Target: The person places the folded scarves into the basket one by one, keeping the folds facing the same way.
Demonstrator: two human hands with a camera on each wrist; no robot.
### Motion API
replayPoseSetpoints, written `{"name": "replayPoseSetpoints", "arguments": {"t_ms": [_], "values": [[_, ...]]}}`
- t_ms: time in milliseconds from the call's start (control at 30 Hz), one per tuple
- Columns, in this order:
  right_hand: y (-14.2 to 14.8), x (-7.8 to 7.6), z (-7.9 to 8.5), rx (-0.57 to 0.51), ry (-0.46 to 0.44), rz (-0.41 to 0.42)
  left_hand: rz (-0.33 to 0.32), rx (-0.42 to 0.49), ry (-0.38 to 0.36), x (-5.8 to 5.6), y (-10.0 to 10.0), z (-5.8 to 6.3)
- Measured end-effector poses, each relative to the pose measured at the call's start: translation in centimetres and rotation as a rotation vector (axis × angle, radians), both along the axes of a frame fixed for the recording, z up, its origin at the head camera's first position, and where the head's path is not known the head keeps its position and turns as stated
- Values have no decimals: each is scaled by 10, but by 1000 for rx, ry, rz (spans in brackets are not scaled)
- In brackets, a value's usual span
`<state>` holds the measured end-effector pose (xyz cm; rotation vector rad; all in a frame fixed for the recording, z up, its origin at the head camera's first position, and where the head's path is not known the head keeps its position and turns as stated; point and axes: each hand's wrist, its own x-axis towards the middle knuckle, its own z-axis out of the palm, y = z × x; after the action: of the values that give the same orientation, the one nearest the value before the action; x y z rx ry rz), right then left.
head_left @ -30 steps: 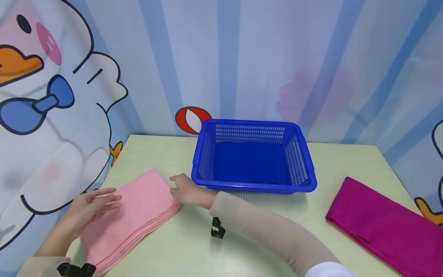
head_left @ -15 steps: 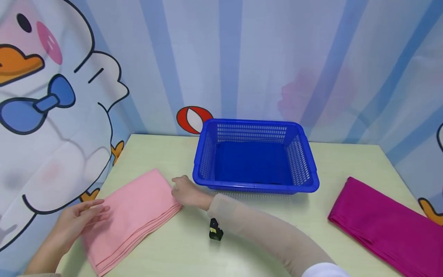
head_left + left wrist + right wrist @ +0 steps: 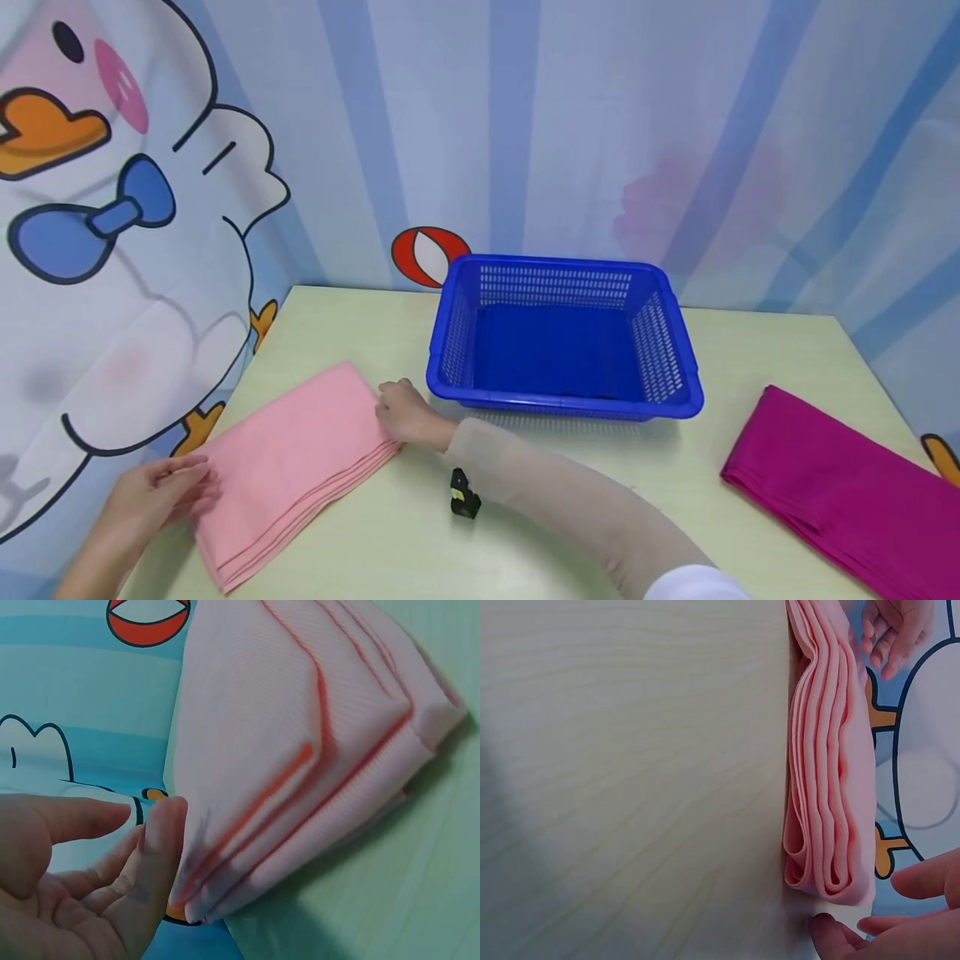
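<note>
A folded pink cloth (image 3: 292, 450) lies in several layers at the left of the table. My left hand (image 3: 153, 504) is beside its left end, thumb and fingers parted and loosely bent; in the left wrist view the fingertips (image 3: 166, 825) come up against the edge of the cloth or just short of it, I cannot tell which. Close to the opposite end is my right hand (image 3: 408, 415). The right wrist view has its fingers (image 3: 832, 934) just off the cloth's end, thumb and fingers apart, with nothing between them.
A blue plastic basket (image 3: 562, 407) with slotted sides stands at the back middle of the pale table (image 3: 540, 533), right of my right hand. On the right lies a folded magenta cloth (image 3: 847, 492). A printed cartoon backdrop (image 3: 570, 125) rises behind the table.
My left hand has moved left and down, from over the pink cloth to beside its left end. The right hand stays near the right end. The whole view has shifted slightly.
</note>
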<state>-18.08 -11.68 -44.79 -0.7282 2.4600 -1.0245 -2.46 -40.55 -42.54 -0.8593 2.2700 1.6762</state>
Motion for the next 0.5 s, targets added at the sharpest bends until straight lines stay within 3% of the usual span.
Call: {"name": "replayPoseSetpoints", "arguments": {"t_ms": [300, 433, 500], "values": [[-7, -6, -6, -6, 32, 9, 101, -169, -100, 4, -6, -15], [-10, -9, -9, -25, 33, 10, 153, -244, -114, 8, -5, -21], [-10, -10, -9, -23, 30, 2, 148, -293, -119, 11, -4, -23]]}}
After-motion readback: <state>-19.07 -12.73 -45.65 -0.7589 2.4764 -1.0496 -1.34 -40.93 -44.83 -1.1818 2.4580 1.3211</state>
